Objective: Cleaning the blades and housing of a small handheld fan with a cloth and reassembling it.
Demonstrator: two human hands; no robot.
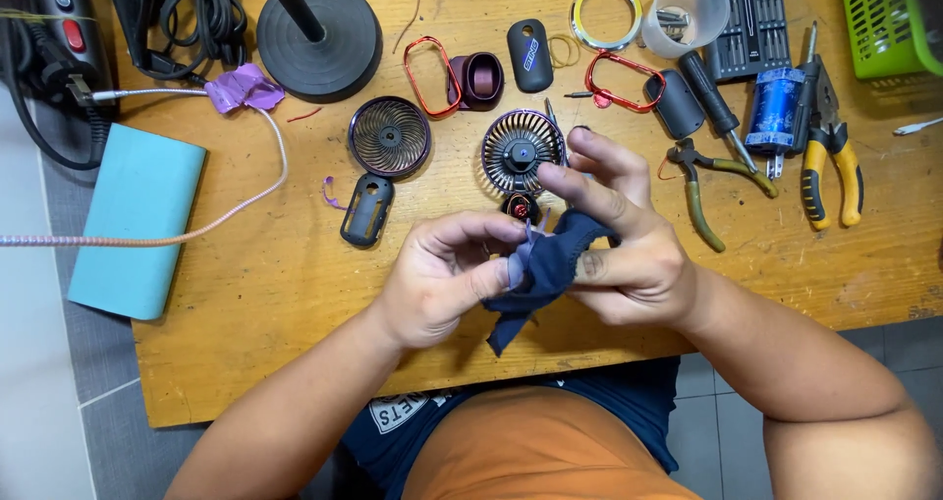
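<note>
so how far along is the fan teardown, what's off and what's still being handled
Already apart: a round fan grille, two red trim rings, a black cover and a dark casing lie separate on the wooden table. In hand: the left hand and right hand pinch a dark blue cloth together. Left: the fan blade unit lies beyond them, untouched and not rejoined to the loose parts.

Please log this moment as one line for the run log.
left hand: holds dark blue cloth | right hand: holds same cloth | behind: small fan on wooden table

Small white label on black oval casing (530, 55); blue-wrapped cylinder (774, 107) with printed label beside pliers (830, 151).
</note>
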